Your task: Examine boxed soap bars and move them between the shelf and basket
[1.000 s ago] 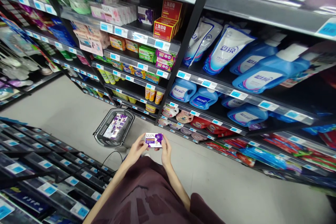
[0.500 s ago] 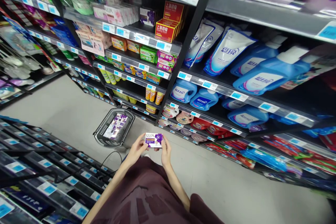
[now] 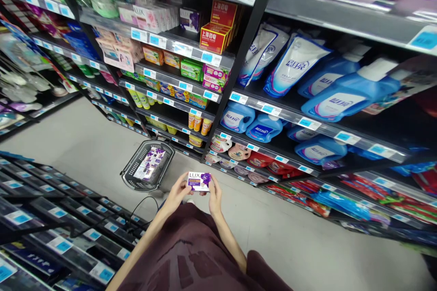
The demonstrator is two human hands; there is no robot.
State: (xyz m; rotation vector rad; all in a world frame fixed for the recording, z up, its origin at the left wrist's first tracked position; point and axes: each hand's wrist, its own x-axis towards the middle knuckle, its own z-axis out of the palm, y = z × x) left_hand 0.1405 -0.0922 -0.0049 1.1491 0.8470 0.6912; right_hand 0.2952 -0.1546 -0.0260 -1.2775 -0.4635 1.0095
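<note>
A white and purple LUX soap box (image 3: 199,182) is held in front of my body, its printed face turned up toward me. My left hand (image 3: 179,191) is closed on its left end, the thumb over the front. On the other end, my right hand (image 3: 215,194) grips with the fingers partly hidden behind the box. Beyond my left hand, a dark shopping basket (image 3: 129,177) rests on the floor. Inside it lie several boxes (image 3: 150,164) with white and purple print.
Shelves ahead hold LUX soap boxes (image 3: 148,17), red soap boxes (image 3: 213,38) and blue detergent bottles (image 3: 336,97). A black upright post (image 3: 251,22) divides two shelf bays. To the left runs a lower shelf rack (image 3: 44,218) with price tags. Grey floor (image 3: 273,227) extends along the aisle.
The view has shifted very slightly. Both hands keep hold of the soap box in nearly the same place, and the basket has not moved on the floor.
</note>
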